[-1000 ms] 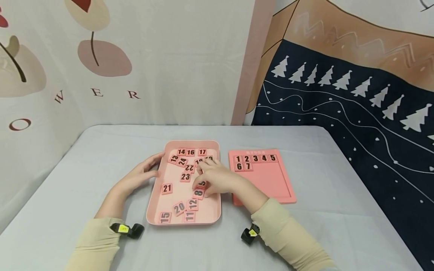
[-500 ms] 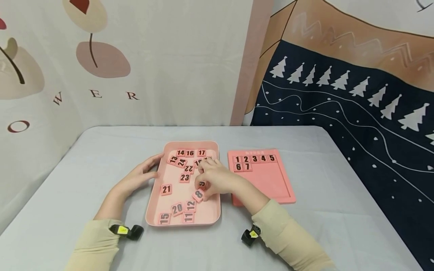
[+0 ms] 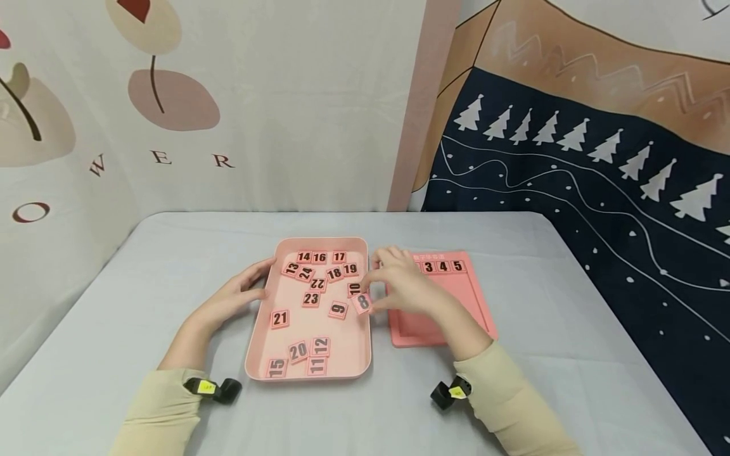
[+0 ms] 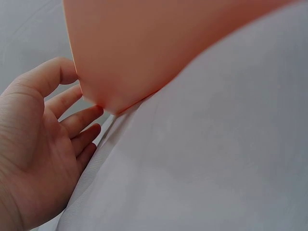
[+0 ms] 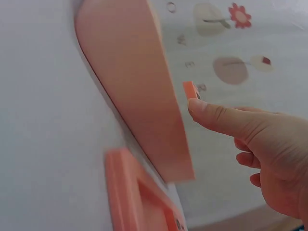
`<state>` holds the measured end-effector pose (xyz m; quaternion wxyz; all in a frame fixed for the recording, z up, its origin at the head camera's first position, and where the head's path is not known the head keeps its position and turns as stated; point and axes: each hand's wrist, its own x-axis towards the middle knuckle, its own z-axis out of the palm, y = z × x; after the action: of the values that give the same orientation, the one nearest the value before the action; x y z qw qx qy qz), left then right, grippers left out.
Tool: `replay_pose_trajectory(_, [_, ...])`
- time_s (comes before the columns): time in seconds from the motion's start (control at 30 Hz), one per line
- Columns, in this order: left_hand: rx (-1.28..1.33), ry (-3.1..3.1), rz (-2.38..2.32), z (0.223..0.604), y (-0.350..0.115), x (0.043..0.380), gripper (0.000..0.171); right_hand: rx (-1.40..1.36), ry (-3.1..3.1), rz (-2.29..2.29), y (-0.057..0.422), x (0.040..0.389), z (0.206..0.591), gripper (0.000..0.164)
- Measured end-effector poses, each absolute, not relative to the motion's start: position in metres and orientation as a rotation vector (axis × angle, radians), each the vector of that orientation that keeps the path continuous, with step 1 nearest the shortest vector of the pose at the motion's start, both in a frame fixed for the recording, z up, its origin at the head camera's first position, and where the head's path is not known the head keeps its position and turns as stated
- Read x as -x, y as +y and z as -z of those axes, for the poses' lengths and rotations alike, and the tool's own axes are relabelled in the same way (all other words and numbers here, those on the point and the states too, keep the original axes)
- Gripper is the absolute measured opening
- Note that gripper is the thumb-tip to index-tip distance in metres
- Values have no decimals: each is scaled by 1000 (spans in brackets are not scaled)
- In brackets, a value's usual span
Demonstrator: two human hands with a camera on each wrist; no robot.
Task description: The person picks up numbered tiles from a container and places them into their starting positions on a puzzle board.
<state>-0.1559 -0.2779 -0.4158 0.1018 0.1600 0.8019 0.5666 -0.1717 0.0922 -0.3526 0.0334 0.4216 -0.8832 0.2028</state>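
My right hand (image 3: 402, 284) pinches a pink number tile marked 8 (image 3: 362, 303) over the right rim of the pink tray (image 3: 310, 329). In the right wrist view the tile (image 5: 190, 90) stands out beyond the thumb tip, above the tray wall (image 5: 134, 91). My left hand (image 3: 236, 292) rests its fingers against the tray's left side; in the left wrist view those fingertips (image 4: 98, 109) touch the wall near a corner. Tiles 9 (image 3: 338, 310) and 10 (image 3: 355, 289) lie nearest the held one. Right of the tray is a pink board (image 3: 447, 304), partly hidden by my right hand.
Several other number tiles lie loose in the tray, among them 21 (image 3: 279, 318) and 20 (image 3: 298, 351). Tiles 3, 4 and 5 (image 3: 458, 266) show in the board's top row. A pale cloth covers the table (image 3: 319, 418), with printed curtains (image 3: 308, 114) behind.
My right hand has lifted tile 8 from the tray floor and moved up and right to the rim, uncovering tiles 9, 10, 18 and 19. My left hand stays at the tray.
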Motion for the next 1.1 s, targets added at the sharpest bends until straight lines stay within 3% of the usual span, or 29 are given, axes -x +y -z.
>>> replay_pose_trajectory(0.57, [-469, 2372, -1674, 416, -278, 157, 69, -908, -2781, -761, 177, 196, 365, 35])
replay_pose_trajectory(1.1, [-478, 2372, -1669, 416, -277, 157, 68, -741, -2905, -669, 205, 208, 385, 34])
